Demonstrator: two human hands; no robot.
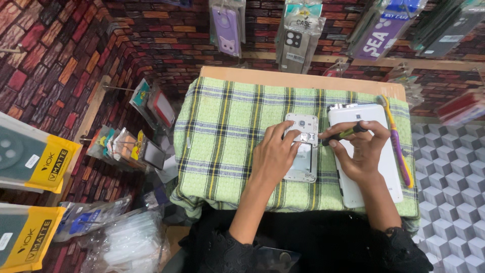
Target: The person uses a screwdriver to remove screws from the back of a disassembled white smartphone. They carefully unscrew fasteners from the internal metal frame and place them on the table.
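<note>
A small white phone with its back cover off lies face down on a green checked cloth. My left hand rests on the phone's left side and lower half, holding it flat. My right hand grips a small screwdriver with a green and black handle, its tip pointing left at the phone's upper right edge. Under my right hand lies a larger white tablet, face down.
A purple and yellow toothbrush lies along the tablet's right side. The cloth covers a small wooden table. Packaged phone cases hang on the brick-pattern wall behind and at the left. Bagged items sit lower left.
</note>
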